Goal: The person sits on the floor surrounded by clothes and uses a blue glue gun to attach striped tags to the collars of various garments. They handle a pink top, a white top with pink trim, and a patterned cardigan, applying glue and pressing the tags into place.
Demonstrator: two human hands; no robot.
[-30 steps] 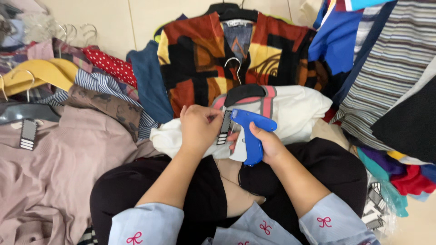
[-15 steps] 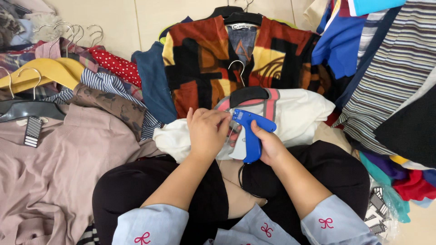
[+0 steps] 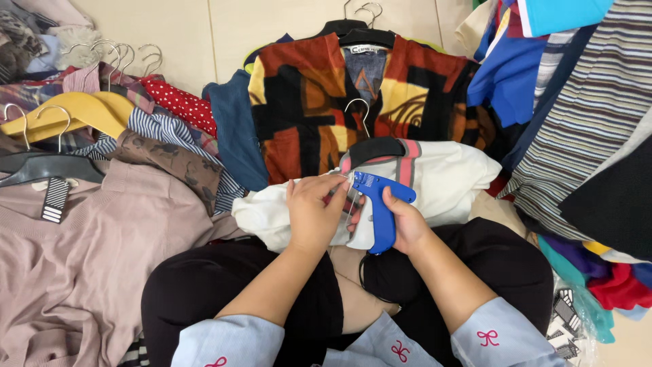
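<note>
1. Tagging is under way on one cream garment [image 3: 448, 178], which lies across the person's lap in the middle of the floor, still on its black hanger [image 3: 370, 146]. Judging by the tool position, the tag pin is not yet confirmed as fired; whether a tag is attached cannot be told.
2. One mauve sweater [image 3: 88, 265] at the left edge of the floor carries a striped tag [image 3: 54, 200], so that item appears finished.
3. One patterned red, black and yellow shirt [image 3: 319, 95] lies at the far edge on two black hangers; no tag is visible on it.
4. One heap of striped and coloured clothes [image 3: 584, 122] fills the right edge; its count cannot be told.
5. One yellow hanger [image 3: 75, 109] lies at the far left, among at least four wire hooks.
6. One blue tagging gun [image 3: 379, 207]: the right hand [image 3: 406, 224] is wrapped around its grip.
7. The left hand [image 3: 314, 214] pinches the cream fabric at the gun's tip.
</note>
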